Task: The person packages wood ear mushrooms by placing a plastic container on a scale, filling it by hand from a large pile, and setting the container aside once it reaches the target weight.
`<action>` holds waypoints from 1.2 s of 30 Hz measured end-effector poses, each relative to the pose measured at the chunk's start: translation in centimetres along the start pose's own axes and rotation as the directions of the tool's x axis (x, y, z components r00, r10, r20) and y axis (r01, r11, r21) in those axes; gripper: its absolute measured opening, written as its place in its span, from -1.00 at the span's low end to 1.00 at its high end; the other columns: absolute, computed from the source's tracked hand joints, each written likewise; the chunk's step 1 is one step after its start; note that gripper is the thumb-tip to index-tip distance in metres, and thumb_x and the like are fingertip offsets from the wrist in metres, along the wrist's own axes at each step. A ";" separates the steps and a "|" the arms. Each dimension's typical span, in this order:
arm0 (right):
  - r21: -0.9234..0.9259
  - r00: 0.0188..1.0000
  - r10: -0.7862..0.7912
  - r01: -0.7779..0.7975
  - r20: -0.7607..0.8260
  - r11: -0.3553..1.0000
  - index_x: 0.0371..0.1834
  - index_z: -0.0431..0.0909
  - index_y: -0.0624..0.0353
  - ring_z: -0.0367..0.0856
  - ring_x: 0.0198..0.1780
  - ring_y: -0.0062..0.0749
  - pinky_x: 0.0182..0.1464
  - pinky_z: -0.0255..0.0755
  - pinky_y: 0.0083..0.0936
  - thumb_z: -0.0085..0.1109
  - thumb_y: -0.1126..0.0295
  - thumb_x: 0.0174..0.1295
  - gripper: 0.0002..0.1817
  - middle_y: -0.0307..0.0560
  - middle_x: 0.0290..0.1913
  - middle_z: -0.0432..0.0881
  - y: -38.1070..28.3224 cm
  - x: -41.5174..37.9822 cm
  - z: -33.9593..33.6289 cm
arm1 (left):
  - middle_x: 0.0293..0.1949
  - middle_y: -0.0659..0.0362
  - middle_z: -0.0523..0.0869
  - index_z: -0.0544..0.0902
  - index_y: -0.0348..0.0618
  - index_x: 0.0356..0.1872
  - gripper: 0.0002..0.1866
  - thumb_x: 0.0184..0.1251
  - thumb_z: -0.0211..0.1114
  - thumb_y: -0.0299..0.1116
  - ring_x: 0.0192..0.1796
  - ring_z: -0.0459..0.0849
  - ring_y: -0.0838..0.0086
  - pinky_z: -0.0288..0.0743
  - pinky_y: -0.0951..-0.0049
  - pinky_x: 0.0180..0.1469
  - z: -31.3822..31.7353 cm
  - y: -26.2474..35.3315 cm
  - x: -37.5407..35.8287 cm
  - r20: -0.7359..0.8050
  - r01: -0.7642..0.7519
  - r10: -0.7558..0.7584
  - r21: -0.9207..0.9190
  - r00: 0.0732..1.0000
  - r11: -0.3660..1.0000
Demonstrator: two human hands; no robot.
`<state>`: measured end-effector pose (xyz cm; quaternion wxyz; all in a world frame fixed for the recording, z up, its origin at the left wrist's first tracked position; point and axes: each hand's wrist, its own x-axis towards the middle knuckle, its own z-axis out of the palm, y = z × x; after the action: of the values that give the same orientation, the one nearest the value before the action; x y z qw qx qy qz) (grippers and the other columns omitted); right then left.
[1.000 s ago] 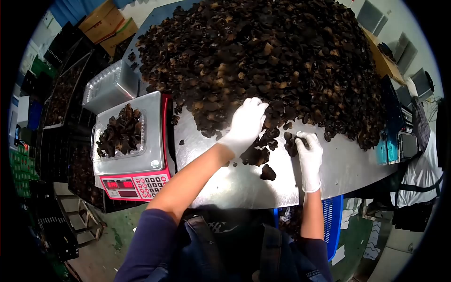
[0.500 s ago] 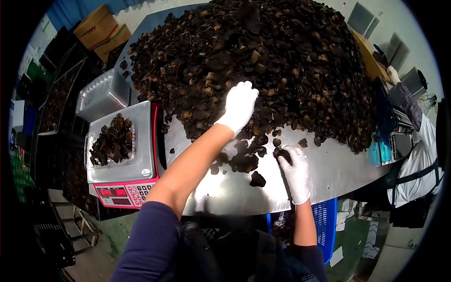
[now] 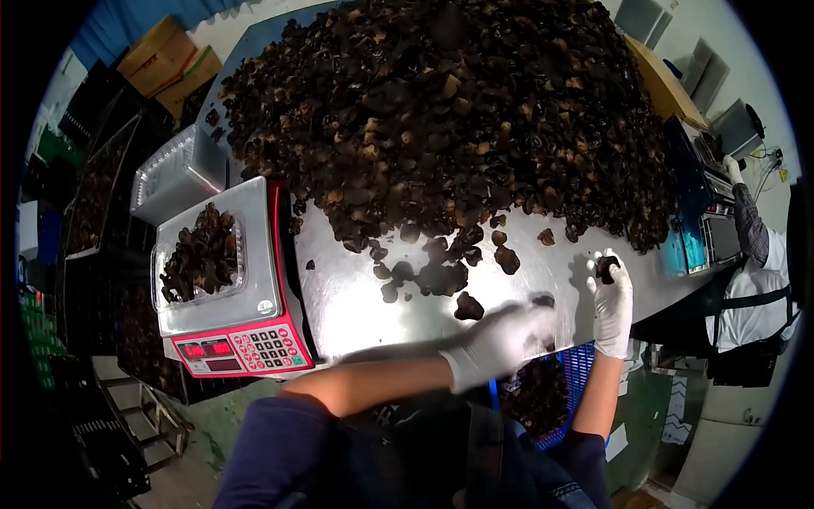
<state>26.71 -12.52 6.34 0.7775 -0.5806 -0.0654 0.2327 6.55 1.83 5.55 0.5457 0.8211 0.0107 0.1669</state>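
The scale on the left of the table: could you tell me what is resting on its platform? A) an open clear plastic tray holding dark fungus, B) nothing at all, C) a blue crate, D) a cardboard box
A: the scale carries a clear plastic tray on its steel platform, open at the top and piled with the same dark fungus as the big heap on the table.

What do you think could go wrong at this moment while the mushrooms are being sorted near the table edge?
The left hand sweeps, blurred, along the table edge above the blue basket, so pieces might miss it and fall to the floor. The loose mushrooms near the edge could get knocked off. The big pile crowds the scale, so strays might disturb the weighing.
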 end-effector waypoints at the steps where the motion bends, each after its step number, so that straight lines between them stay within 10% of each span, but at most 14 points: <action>1: 0.098 0.999 0.019 -0.023 0.039 0.995 0.14 0.55 0.27 0.69 0.01 -0.30 -0.13 0.67 -0.54 0.16 0.31 0.38 -0.65 -0.02 0.01 0.68 -0.3 -0.1 0.0 | 0.03 0.04 0.63 0.54 -0.18 0.15 -0.64 0.34 0.24 -0.42 0.04 0.69 0.31 0.62 0.44 0.02 1.8 0.6 -1.2 -0.023 -0.191 0.207 0.292 0.978 0.937; 3: 0.178 0.996 0.083 -0.084 0.013 0.981 0.04 0.59 0.21 0.69 -0.15 -0.36 -0.29 0.63 -0.60 0.20 0.32 0.38 -0.74 -0.07 -0.07 0.68 0.5 0.4 0.1 | -0.01 0.03 0.62 0.55 -0.19 0.07 -0.68 0.32 0.24 -0.40 -0.03 0.68 0.30 0.61 0.43 -0.02 2.8 0.8 -2.6 0.099 -0.229 0.209 0.302 0.973 0.925; 6: -0.152 0.999 0.042 -0.037 0.028 0.988 -0.10 0.64 0.15 0.54 -0.44 -0.63 -0.48 0.26 -0.76 0.19 0.43 0.36 -0.88 -0.24 -0.33 0.68 2.6 0.1 1.5 | -0.11 0.03 0.62 0.57 -0.20 -0.09 -0.76 0.26 0.24 -0.37 -0.13 0.65 0.32 0.57 0.40 -0.10 0.0 3.6 -2.9 0.345 -0.282 0.173 0.296 0.923 0.913; 9: -0.427 0.993 0.052 -0.003 0.102 0.904 -0.07 0.66 0.21 0.51 -0.41 -0.73 -0.39 0.30 -0.77 0.22 0.55 0.31 -0.83 -0.32 -0.35 0.64 3.4 -1.4 6.0 | -0.28 0.11 0.60 0.58 -0.17 -0.27 -0.84 0.18 0.25 -0.35 -0.21 0.61 0.39 0.51 0.41 -0.20 -3.9 12.3 -1.7 0.626 -0.460 0.170 0.336 0.761 0.822; 13: -0.733 0.898 -0.323 0.433 0.299 0.525 0.09 0.64 0.20 0.60 -0.20 -0.46 -0.08 0.49 -0.57 0.35 0.46 0.22 -0.65 -0.18 -0.17 0.64 7.2 -0.2 8.8 | -0.37 0.04 0.63 0.66 -0.21 -0.48 -0.81 -0.02 0.25 -0.29 -0.23 0.61 0.26 0.49 0.36 -0.16 -8.4 19.6 -2.7 0.312 -0.533 0.504 0.009 0.805 0.846; 18: -0.909 0.905 -0.186 0.405 0.383 0.099 -0.03 0.64 0.11 0.68 -0.06 -0.07 -0.08 0.57 -0.28 0.46 0.22 0.07 -0.59 -0.03 -0.13 0.64 7.6 -1.3 11.8 | -0.31 0.13 0.62 0.64 -0.19 -0.46 -0.77 0.08 0.18 -0.23 -0.23 0.59 0.26 0.44 0.36 -0.19 -8.7 19.9 -4.8 0.133 -0.578 0.564 0.115 0.815 0.808; 22: -0.854 0.872 -0.290 0.463 0.393 0.235 -0.09 0.66 0.14 0.70 -0.20 -0.24 -0.12 0.55 -0.40 0.44 0.42 0.07 -0.69 -0.11 -0.20 0.63 8.7 -0.5 10.4 | -0.28 0.13 0.63 0.65 -0.21 -0.42 -0.79 0.09 0.19 -0.27 -0.18 0.62 0.30 0.49 0.37 -0.16 -6.5 18.3 -6.8 -0.116 -0.519 0.538 0.160 0.835 0.840; 24: -0.840 0.887 -0.265 0.450 0.379 0.304 -0.09 0.66 0.16 0.67 -0.21 -0.35 -0.11 0.53 -0.46 0.41 0.46 0.10 -0.71 -0.15 -0.22 0.62 7.8 -1.0 10.6 | -0.32 0.13 0.65 0.67 -0.16 -0.46 -0.84 0.10 0.22 -0.30 -0.25 0.65 0.33 0.53 0.37 -0.21 -9.8 17.4 -6.3 0.102 -0.543 0.540 0.008 0.836 0.840; 25: -0.828 0.908 -0.226 0.415 0.352 0.376 -0.09 0.65 0.18 0.64 -0.23 -0.45 -0.11 0.52 -0.52 0.39 0.50 0.12 -0.73 -0.20 -0.23 0.60 7.1 -1.5 10.6 | -0.25 0.14 0.65 0.64 -0.12 -0.33 -0.85 0.18 0.23 -0.29 -0.19 0.64 0.32 0.53 0.37 -0.16 -10.5 15.3 -6.1 0.253 -0.517 0.463 0.219 0.849 0.828; 27: -0.747 0.922 -0.139 0.377 0.362 0.547 0.04 0.63 0.16 0.66 -0.06 -0.39 0.06 0.49 -0.49 0.31 0.48 0.19 -0.68 -0.13 -0.10 0.69 6.0 -2.8 11.1 | -0.16 0.15 0.65 0.64 -0.10 -0.14 -0.79 0.30 0.27 -0.26 -0.09 0.66 0.31 0.55 0.36 -0.09 -13.2 9.8 -3.1 0.491 -0.283 0.088 0.339 0.867 0.897; 28: -0.689 0.946 -0.030 0.257 0.323 0.678 0.05 0.63 0.18 0.64 -0.05 -0.45 0.07 0.49 -0.52 0.30 0.51 0.20 -0.68 -0.16 -0.09 0.70 5.7 -3.6 11.7 | -0.21 0.17 0.64 0.64 -0.13 -0.19 -0.82 0.28 0.30 -0.29 -0.12 0.67 0.31 0.56 0.35 -0.15 -12.6 6.2 -3.1 0.036 -0.155 0.152 0.341 0.988 0.927; 29: -0.613 0.951 0.081 0.126 0.299 0.780 0.06 0.62 0.20 0.63 -0.04 -0.52 0.08 0.48 -0.55 0.28 0.54 0.21 -0.68 -0.19 -0.09 0.72 5.6 -4.3 12.1 | -0.24 0.16 0.64 0.65 -0.16 -0.16 -0.77 0.21 0.33 -0.31 -0.13 0.67 0.29 0.57 0.34 -0.14 -13.0 2.7 -1.0 0.105 -0.008 -0.056 0.530 0.993 0.848; 31: -0.618 0.953 0.088 0.116 0.290 0.778 0.09 0.62 0.22 0.62 -0.07 -0.59 0.06 0.49 -0.62 0.26 0.58 0.22 -0.66 -0.19 -0.08 0.72 6.0 -5.2 12.8 | -0.25 0.08 0.64 0.73 -0.11 -0.09 -0.77 0.25 0.26 -0.41 -0.15 0.67 0.25 0.60 0.27 -0.11 -14.2 -3.5 1.8 -0.108 -0.022 0.189 0.817 0.976 0.577; 36: -0.579 0.965 -0.009 0.164 0.261 0.799 0.11 0.61 0.23 0.63 -0.06 -0.59 0.07 0.49 -0.62 0.27 0.61 0.21 -0.63 -0.19 -0.07 0.71 7.4 -5.4 12.0 | -0.25 0.02 0.65 0.75 -0.11 -0.10 -0.73 0.19 0.25 -0.50 -0.16 0.66 0.15 0.60 0.24 -0.13 -17.1 -9.6 9.1 -0.359 0.260 0.111 0.826 0.927 0.501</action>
<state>15.33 -2.82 4.11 0.5514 -0.7582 -0.2573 0.2343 11.83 22.78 5.27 0.0583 0.9346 0.2301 0.2649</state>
